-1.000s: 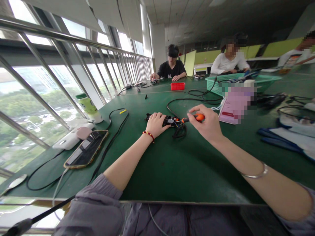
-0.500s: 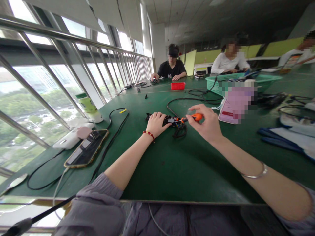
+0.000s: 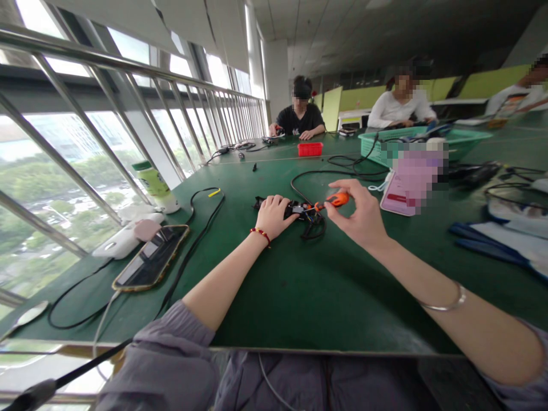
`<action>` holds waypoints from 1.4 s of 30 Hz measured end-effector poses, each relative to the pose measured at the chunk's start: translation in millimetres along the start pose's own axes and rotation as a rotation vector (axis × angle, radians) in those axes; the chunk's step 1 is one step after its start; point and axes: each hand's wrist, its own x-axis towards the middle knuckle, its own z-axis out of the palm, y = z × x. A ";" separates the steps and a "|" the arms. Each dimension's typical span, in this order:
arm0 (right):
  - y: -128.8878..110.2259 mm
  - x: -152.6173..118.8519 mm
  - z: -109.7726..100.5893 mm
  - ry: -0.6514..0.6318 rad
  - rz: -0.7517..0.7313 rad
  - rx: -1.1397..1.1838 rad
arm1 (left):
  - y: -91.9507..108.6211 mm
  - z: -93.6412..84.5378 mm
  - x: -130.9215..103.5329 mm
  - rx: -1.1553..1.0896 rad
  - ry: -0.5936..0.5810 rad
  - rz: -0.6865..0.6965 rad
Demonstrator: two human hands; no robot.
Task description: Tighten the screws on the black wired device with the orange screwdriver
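Observation:
Over a long black device (image 3: 298,211) with wires and a cable at its right end lies my left hand (image 3: 275,218), fingers wrapped over it and pressing it on the green table (image 3: 299,297). My right hand (image 3: 358,212) pinches the orange handle of a screwdriver (image 3: 338,199) between thumb and fingers. The screwdriver's shaft slants left and down, and its tip is at the device beside my left thumb. Whether the tip sits in a screw is too small to tell. Part of the device is hidden under my left hand.
A pink phone (image 3: 400,194) and a green basket (image 3: 372,149) stand to the right. A black phone (image 3: 150,260), a green bottle (image 3: 156,188) and cables lie left, near the railing. A red tray (image 3: 310,149) is farther back. Several people sit beyond.
The orange handle has shifted slightly left and lower angle in my right hand, whose fingers have moved a little along it. My left hand stays on the device.

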 end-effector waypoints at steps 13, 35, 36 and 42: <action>2.0 -0.4 1.2 0.009 -0.029 0.017 | 0.6 0.1 -0.4 0.020 -0.007 -0.006; 7.4 -1.6 5.4 0.036 -0.059 -0.056 | 2.6 -1.3 -0.5 0.022 -0.021 -0.013; 6.7 -1.5 4.8 0.049 -0.071 -0.049 | 2.7 -1.3 -0.5 0.024 -0.022 -0.013; 5.5 -1.1 4.5 0.027 -0.105 -0.042 | 3.0 -1.2 -0.6 0.020 -0.018 -0.009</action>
